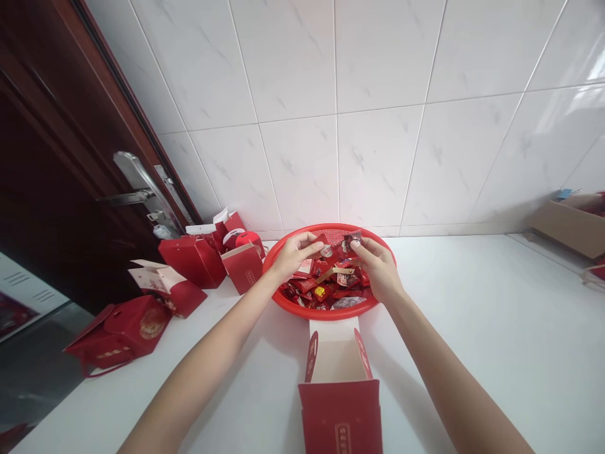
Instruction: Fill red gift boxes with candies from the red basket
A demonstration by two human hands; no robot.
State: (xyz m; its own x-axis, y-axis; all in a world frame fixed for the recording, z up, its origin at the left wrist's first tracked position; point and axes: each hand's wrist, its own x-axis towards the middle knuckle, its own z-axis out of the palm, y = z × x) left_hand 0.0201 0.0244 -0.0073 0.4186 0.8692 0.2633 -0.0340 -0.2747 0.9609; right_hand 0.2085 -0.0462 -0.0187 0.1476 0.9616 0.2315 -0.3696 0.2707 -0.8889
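Both my hands are over a red plastic basket (326, 314) full of wrapped candies (321, 291), mostly in red wrappers. Between the thumb and fingers of my left hand (297, 253) is a red candy packet (326, 250) with a pale round print. My right hand (378, 261) pinches a dark red, shiny wrapped candy (350, 239) at the basket's far right. A tan strip (334, 272) lies across the candies. Nearer to me, between my forearms, stands a red gift box (340, 410) with its top flaps up and its pale inside showing.
Several red gift boxes (191, 258) stand along the table's left side, by a dark door (51, 157) with a metal handle (142, 192). A cardboard box (567, 226) is at the far right. The white table (482, 302) meets a tiled wall (378, 164) behind the basket.
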